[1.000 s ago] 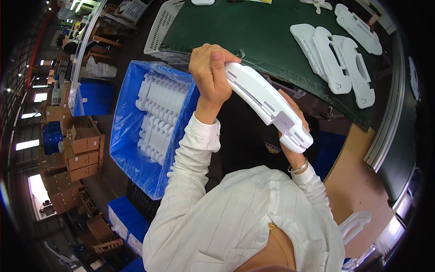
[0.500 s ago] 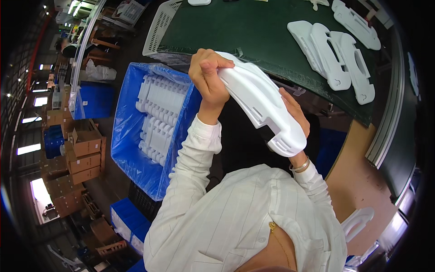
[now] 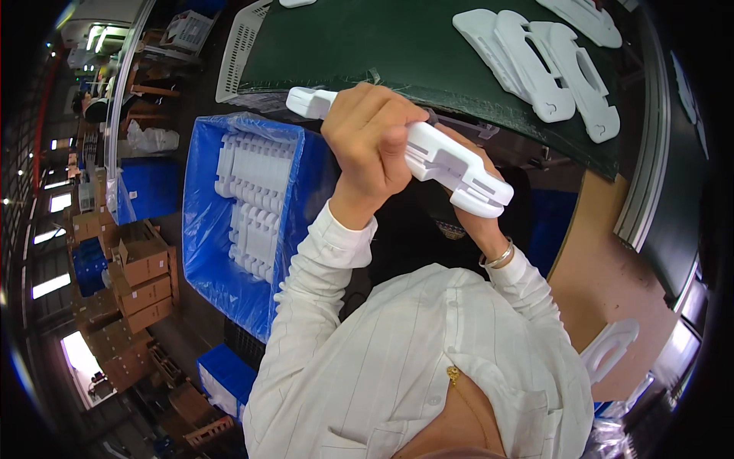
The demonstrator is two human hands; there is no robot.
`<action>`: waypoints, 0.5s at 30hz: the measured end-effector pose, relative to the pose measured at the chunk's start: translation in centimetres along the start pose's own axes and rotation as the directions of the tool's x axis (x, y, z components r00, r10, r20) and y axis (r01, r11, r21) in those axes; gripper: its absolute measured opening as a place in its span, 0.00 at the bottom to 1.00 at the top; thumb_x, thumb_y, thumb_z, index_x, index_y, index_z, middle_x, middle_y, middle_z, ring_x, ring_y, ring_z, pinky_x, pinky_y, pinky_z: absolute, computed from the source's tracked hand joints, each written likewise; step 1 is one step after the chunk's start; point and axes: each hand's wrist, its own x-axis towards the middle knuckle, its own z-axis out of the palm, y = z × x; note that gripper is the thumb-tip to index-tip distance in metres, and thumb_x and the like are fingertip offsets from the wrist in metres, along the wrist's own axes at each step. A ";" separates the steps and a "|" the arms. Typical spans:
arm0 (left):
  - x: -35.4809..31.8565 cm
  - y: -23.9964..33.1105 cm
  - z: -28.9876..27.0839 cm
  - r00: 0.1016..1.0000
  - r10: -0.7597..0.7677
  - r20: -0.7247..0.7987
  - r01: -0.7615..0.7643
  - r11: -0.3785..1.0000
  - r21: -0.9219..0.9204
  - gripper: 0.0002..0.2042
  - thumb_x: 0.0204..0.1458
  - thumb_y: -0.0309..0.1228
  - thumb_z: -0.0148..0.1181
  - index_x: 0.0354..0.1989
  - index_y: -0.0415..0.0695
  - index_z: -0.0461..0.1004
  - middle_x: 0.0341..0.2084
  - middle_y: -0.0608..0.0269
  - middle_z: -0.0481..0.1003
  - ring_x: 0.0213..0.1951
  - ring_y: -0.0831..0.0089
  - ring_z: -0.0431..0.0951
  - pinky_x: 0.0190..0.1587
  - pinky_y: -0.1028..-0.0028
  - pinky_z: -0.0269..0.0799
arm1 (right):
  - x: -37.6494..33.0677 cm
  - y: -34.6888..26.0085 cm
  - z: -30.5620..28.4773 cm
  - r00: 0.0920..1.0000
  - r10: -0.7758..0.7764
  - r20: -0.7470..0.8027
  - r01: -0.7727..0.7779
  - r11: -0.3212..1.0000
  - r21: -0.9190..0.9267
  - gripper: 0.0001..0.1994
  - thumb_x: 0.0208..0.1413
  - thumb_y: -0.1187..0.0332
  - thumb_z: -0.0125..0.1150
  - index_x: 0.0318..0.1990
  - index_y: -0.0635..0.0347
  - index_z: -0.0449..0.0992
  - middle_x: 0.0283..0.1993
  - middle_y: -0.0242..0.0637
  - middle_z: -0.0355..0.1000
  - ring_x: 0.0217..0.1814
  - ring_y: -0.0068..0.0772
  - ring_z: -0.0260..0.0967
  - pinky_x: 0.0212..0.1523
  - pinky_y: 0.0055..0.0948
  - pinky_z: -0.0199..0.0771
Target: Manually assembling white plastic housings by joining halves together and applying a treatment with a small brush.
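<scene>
Both hands near each other, left curled

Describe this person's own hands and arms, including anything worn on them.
The left hand and right hand are ungloved. Long, loose white fabric sleeves with thin dark lines cover both arms, heavily creased on the left. A shiny silver-coloured round bangle circles the right wrist.

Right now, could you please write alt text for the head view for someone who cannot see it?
A person's left hand grips a white part, with the right hand behind its lower end. A blue bin of stacked white pieces stands to the left; slotted white pieces lie on the green table ahead.
</scene>
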 end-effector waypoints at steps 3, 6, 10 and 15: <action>0.1 -0.3 0.4 1.000 -0.019 0.005 0.019 0.999 -0.027 0.32 0.65 0.45 0.26 0.18 0.42 0.75 0.18 0.61 0.75 0.22 0.66 0.72 0.27 0.71 0.64 | -0.6 0.3 0.4 0.999 0.016 -0.032 -0.015 0.999 0.038 0.21 0.46 0.78 0.64 0.51 0.67 0.72 0.58 0.48 0.68 0.62 0.40 0.65 0.60 0.31 0.63; -0.3 -0.8 1.4 0.999 -0.031 -0.026 0.030 0.997 -0.064 0.32 0.65 0.45 0.26 0.17 0.42 0.74 0.17 0.62 0.74 0.21 0.67 0.71 0.26 0.71 0.63 | -1.1 0.8 0.5 0.995 -0.001 -0.102 0.011 0.995 0.097 0.20 0.46 0.80 0.63 0.50 0.68 0.73 0.58 0.48 0.68 0.61 0.40 0.65 0.59 0.31 0.64; -0.5 -1.1 1.1 0.998 -0.040 0.050 0.045 0.992 -0.119 0.27 0.63 0.47 0.35 0.22 0.41 0.74 0.21 0.60 0.73 0.23 0.62 0.71 0.28 0.68 0.62 | -0.9 0.9 -0.8 1.000 0.010 -0.025 -0.010 1.000 -0.027 0.20 0.45 0.83 0.63 0.49 0.68 0.72 0.57 0.46 0.69 0.57 0.34 0.68 0.57 0.27 0.65; 0.5 -1.0 -1.6 0.890 0.012 0.456 0.040 0.994 -0.104 0.25 0.40 0.44 0.69 0.45 0.41 0.74 0.39 0.56 0.75 0.39 0.57 0.74 0.45 0.64 0.68 | -1.7 4.4 -2.0 0.988 0.154 -0.030 -0.146 0.973 0.176 0.19 0.48 0.78 0.68 0.48 0.66 0.71 0.45 0.34 0.74 0.43 0.24 0.71 0.45 0.25 0.72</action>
